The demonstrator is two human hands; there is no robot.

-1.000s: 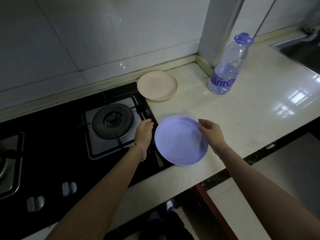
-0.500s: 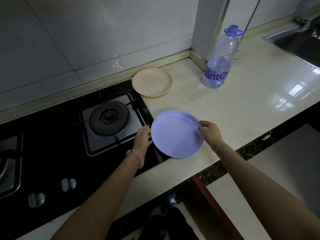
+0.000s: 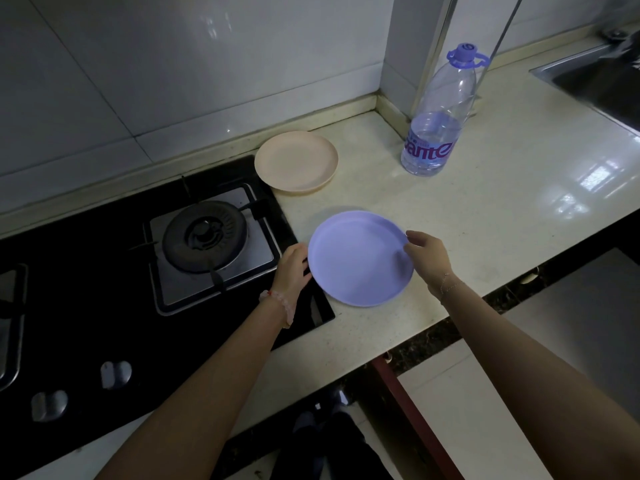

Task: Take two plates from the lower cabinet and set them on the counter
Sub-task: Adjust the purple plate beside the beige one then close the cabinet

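Both hands [image 3: 294, 268] [image 3: 427, 258] pinch purple plate [image 3: 360, 259] rims with fingers; lower flat onto worktop [image 3: 502, 202], clear of hob [image 3: 104, 271] edge.

A round lilac plate [image 3: 360, 259] sits level at the counter's [image 3: 502, 188] front edge. A round peach plate [image 3: 296, 161] lies flat behind it, near the counter's back edge.

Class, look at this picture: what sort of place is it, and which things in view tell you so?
Most likely a home kitchen. A gas burner sits in a black hob set into a pale counter, a sink shows at the far right, and two hands hold a purple plate near a peach plate.
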